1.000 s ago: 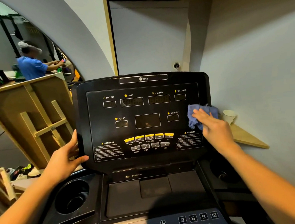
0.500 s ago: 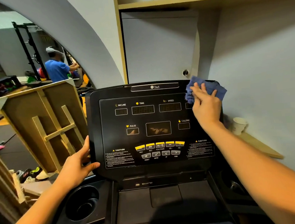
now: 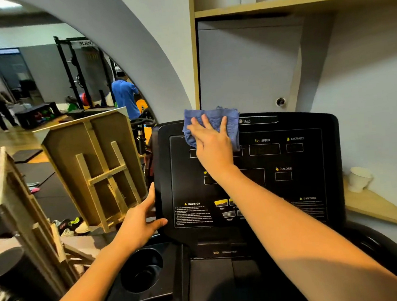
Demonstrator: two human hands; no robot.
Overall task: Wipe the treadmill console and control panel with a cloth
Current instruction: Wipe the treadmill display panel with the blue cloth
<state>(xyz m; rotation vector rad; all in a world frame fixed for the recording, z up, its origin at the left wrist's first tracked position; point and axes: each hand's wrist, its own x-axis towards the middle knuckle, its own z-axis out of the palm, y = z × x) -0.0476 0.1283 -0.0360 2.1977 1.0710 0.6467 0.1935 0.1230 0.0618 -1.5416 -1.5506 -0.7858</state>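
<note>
The black treadmill console [image 3: 312, 165] fills the middle of the view, with lit labels for speed, distance and calorie and a row of yellow buttons lower down. My right hand [image 3: 212, 144] lies flat on a blue cloth [image 3: 228, 121], pressing it against the console's upper left area, over the top rim and the incline and time displays. My right forearm crosses the panel and hides its centre. My left hand [image 3: 139, 224] grips the console's left edge near the bottom, thumb on the front face.
A cup holder [image 3: 143, 271] sits below left of the console. Wooden frames [image 3: 94, 168] lean at the left. A white paper cup [image 3: 358, 178] stands on a wooden ledge at the right. Two persons stand in the gym far left.
My right hand has slid the cloth from the console's right side up to the top right corner, then leftward along the top to the upper left. My left hand kept its grip.
</note>
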